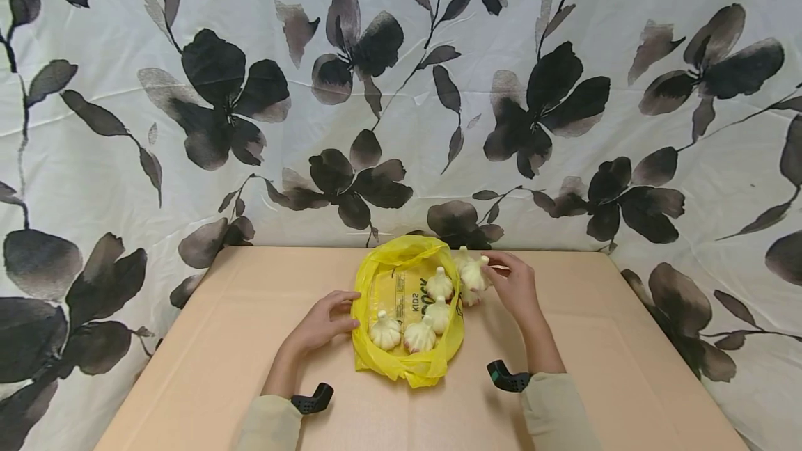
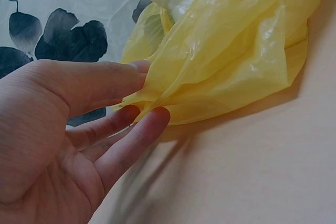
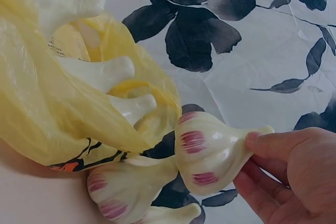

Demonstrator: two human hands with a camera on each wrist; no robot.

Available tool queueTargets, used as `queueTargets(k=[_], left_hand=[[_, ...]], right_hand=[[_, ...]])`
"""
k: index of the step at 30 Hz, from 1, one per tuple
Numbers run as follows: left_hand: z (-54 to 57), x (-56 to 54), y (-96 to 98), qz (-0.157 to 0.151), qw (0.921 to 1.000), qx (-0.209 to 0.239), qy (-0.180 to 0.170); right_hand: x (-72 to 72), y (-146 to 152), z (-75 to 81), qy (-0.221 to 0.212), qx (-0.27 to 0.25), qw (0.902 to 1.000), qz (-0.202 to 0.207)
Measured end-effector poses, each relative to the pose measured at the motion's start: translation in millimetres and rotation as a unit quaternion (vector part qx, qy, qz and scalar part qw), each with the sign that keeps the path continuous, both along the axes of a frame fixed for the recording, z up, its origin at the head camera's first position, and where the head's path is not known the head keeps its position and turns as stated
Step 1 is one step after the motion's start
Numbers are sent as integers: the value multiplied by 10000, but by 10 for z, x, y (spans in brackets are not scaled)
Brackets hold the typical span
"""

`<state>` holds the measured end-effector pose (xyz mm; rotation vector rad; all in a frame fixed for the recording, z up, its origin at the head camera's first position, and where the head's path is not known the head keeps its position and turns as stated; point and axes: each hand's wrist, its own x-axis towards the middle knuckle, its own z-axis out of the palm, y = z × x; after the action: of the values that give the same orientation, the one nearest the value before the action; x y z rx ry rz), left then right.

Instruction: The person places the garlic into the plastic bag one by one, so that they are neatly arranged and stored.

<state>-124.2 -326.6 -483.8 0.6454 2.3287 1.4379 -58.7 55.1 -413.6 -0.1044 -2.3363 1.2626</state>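
Observation:
A yellow plastic bag (image 1: 407, 371) stands with its mouth wide open, several garlic bulbs (image 1: 385, 331) lying inside. My left hand (image 1: 321, 322) is at the bag's left side and pinches a fold of its rim between thumb and fingers, as the left wrist view shows. Right of the bag, my right hand (image 1: 514, 287) holds one garlic bulb (image 3: 212, 153) by its stem, fingertips and thumb around the tip. This white bulb has purple-pink streaks and is raised beside the bag. Below it, another garlic bulb (image 3: 134, 187) rests against the bag's outer side, with part of one more (image 3: 173, 214) at the bottom edge.
The light tan tabletop (image 1: 626, 367) carries the bag near its back edge. Behind hangs a white cloth (image 1: 438, 110) with dark flower prints. Black wrist devices (image 1: 313, 399) sit on both forearms, close above the table.

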Motion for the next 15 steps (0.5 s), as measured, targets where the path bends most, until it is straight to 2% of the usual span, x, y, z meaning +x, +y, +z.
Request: queueTargets(k=[8, 13, 15], left_hand=[[16, 14, 9, -83, 9999, -3, 79], [15, 18, 20, -8, 10000, 0, 49], [9, 17, 19, -43, 9999, -22, 156]], right_hand=[[-44, -67, 28, -90, -134, 9999, 39], [-81, -102, 38, 1, -139, 9998, 142], [-94, -112, 39, -5, -101, 9998, 168]])
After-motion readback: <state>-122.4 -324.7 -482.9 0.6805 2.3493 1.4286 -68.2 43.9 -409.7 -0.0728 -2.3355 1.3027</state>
